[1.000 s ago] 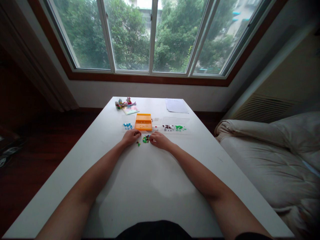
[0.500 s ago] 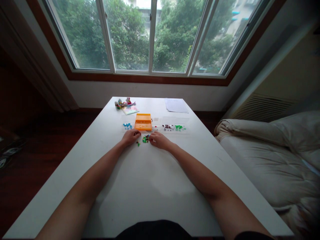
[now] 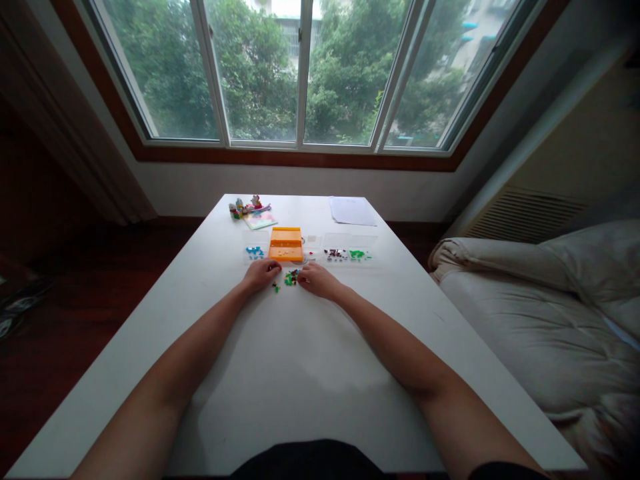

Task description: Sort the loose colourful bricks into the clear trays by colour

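A small pile of green and dark brown building bricks (image 3: pixel 291 278) lies on the white table (image 3: pixel 310 360). At the pile's right edge is my right hand (image 3: pixel 317 279), its fingers bent together and touching the bricks; what they hold is too small to make out. My left hand (image 3: pixel 262 273) rests to the left of the pile with curled fingers, and its fingertips close on something I cannot make out. A couple of loose green and dark bricks (image 3: pixel 277 288) lie just below it. Behind both hands stands an open orange box (image 3: pixel 286 245) with a few small pieces inside.
Clear plastic boxes hold blue bricks (image 3: pixel 255 252) on the left, dark brown bricks (image 3: pixel 335 254) and green bricks (image 3: pixel 359 255) on the right. At the back are toy figures (image 3: pixel 245 208), a colourful booklet (image 3: pixel 261 220) and white paper sheets (image 3: pixel 353 211). A sofa (image 3: pixel 530 313) stands at right.
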### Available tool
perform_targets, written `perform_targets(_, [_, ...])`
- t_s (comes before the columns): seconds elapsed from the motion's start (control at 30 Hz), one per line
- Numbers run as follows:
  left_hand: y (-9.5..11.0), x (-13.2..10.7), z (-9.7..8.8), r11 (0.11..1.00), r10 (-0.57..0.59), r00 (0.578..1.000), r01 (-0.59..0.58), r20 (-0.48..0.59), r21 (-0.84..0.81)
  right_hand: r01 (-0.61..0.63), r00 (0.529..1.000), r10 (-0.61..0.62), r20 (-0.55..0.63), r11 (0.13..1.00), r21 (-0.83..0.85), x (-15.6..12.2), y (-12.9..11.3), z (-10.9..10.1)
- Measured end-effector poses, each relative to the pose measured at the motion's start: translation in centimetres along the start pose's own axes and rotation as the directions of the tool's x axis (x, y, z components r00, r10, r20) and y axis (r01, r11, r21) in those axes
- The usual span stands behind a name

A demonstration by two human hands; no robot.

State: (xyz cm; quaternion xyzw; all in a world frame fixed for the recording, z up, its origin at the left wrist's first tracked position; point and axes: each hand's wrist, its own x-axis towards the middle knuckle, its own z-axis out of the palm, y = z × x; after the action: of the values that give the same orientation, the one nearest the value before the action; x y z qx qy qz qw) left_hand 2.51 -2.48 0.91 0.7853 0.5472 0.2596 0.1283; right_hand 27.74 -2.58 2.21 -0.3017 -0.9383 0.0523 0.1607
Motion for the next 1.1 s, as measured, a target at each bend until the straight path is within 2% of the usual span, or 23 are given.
perform_targets(0.27, [0.1,0.0,-0.1,1.0,-0.006,1.0,0.006,0.01,-0.008,-0.054,0.996,0.058,0.065,0.997,-0.059,0.1,-0.5,-0.6])
perform_targets(0.53, [0.2,0.0,-0.2,1.0,-0.002,1.0,0.002,0.021,0.0,-0.078,0.995,0.08,0.057,0.996,-0.045,-0.1,-0.8,-1.2])
perform_targets(0.7, [0.3,0.0,-0.2,1.0,0.001,1.0,-0.001,0.01,0.005,-0.068,0.997,0.069,-0.017,0.997,0.035,-0.3,0.7,-0.3])
perform_targets(0.83, [0.2,0.0,-0.1,1.0,0.007,1.0,-0.007,0.013,0.0,-0.125,0.98,0.137,-0.143,0.988,0.089,-0.7,2.4,-0.2])
perform_targets(0.9, [0.1,0.0,-0.1,1.0,0.009,1.0,-0.009,0.013,-0.004,-0.183,0.956,0.202,-0.214,0.977,0.106,-0.9,3.6,-0.7])
perform_targets(0.97, [0.0,0.0,0.0,1.0,0.006,1.0,-0.006,0.011,-0.006,-0.26,0.912,0.284,-0.296,0.958,0.119,-1.4,5.2,-1.4])
perform_targets(1.03, [0.0,0.0,0.0,1.0,0.009,1.0,-0.008,0.009,-0.006,-0.351,0.839,0.374,-0.396,0.927,0.132,-2.1,7.1,-2.1])
perform_targets(1.1, [0.0,0.0,0.0,1.0,0.016,1.0,-0.016,0.008,-0.006,-0.453,0.737,0.465,-0.49,0.879,0.152,-3.1,9.3,-2.8])
